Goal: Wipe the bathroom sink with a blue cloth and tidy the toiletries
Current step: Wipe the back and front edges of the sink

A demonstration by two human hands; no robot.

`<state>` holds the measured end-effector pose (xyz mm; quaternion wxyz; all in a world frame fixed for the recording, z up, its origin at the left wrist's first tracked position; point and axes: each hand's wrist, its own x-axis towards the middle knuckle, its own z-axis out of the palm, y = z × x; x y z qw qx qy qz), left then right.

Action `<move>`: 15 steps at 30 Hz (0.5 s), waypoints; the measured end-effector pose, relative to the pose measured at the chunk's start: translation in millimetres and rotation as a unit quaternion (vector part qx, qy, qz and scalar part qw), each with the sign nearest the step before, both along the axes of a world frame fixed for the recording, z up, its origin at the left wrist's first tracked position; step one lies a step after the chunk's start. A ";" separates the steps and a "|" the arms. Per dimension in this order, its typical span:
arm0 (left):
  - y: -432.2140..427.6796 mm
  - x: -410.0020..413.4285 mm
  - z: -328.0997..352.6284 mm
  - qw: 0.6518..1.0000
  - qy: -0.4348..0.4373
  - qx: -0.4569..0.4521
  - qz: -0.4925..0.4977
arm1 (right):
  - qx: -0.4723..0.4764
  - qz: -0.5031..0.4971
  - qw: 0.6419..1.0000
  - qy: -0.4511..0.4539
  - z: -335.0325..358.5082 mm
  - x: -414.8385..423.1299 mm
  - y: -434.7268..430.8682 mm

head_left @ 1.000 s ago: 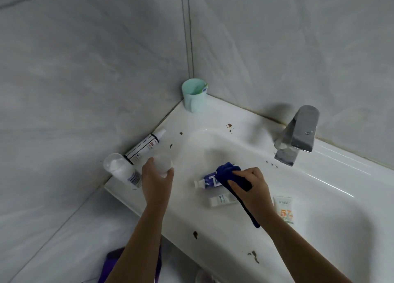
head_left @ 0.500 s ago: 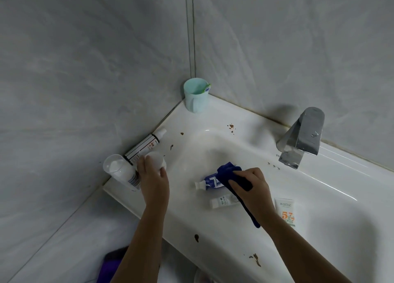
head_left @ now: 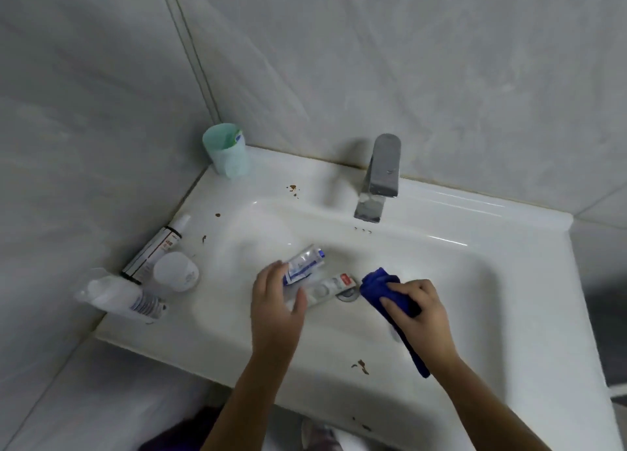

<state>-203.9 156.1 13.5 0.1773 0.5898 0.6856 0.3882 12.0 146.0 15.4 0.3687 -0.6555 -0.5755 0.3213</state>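
Note:
The white sink [head_left: 441, 213] has brown stains on its rim [head_left: 360, 365]. My right hand [head_left: 419, 314] grips the blue cloth [head_left: 380, 286] inside the basin, just right of the drain [head_left: 347, 295]. My left hand [head_left: 274, 304] reaches into the basin and closes on a blue-and-white tube [head_left: 305, 263]; its thumb lies over a second, white tube [head_left: 327, 288] beside it. A white jar [head_left: 175, 271] stands on the left rim, apart from both hands.
A spray bottle [head_left: 156, 248] and a white bottle [head_left: 115, 296] lie on the left rim by the wall. A green cup [head_left: 226, 151] stands in the back corner. The chrome faucet [head_left: 380, 175] rises behind the basin. Tiled walls close off the left and back.
My left hand set the white jar on the left rim and moved into the basin onto the tubes. My right hand with the cloth shifted off the tubes to their right.

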 end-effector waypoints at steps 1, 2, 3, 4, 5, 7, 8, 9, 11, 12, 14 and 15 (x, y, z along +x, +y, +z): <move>-3.3 21.3 0.2 0.999 -0.023 -0.009 -0.048 | -0.002 -0.035 0.999 0.013 0.3 16.7 -11.0; -6.7 42.2 0.3 0.994 -0.038 -0.014 -0.098 | -0.002 -0.072 0.997 0.021 0.7 33.7 -22.0; -10.3 62.4 -0.6 0.988 -0.043 -0.015 -0.151 | 0.000 -0.109 0.994 0.019 1.1 50.6 -33.4; -14.1 81.6 -2.8 0.978 -0.042 -0.017 -0.204 | 0.001 -0.143 0.990 0.008 1.0 67.0 -45.3; -17.8 99.5 -5.8 0.967 -0.040 -0.022 -0.251 | 0.002 -0.175 0.985 -0.007 0.6 82.1 -57.3; -24.9 132.0 -13.7 0.945 -0.040 -0.053 -0.319 | -0.005 -0.237 0.971 -0.042 -1.4 109.2 -83.1; -28.2 146.9 -17.7 0.935 -0.040 -0.075 -0.346 | -0.011 -0.266 0.961 -0.069 -3.9 120.5 -96.3; -31.3 161.8 -21.2 0.923 -0.040 -0.098 -0.369 | -0.017 -0.294 0.950 -0.103 -7.9 130.7 -109.1; -36.3 191.5 -26.8 0.895 -0.036 -0.156 -0.415 | -0.031 -0.327 0.926 -0.184 -19.8 149.7 -129.9; -38.5 206.2 -29.5 0.882 -0.029 -0.182 -0.433 | -0.040 -0.326 0.919 -0.219 -27.8 158.1 -136.8; -43.1 233.1 -36.8 0.862 -0.010 -0.219 -0.457 | -0.054 -0.302 0.914 -0.266 -42.2 170.7 -143.0; -45.5 243.6 -40.3 0.856 -0.002 -0.230 -0.463 | -0.051 -0.286 0.914 -0.283 -47.4 176.2 -141.1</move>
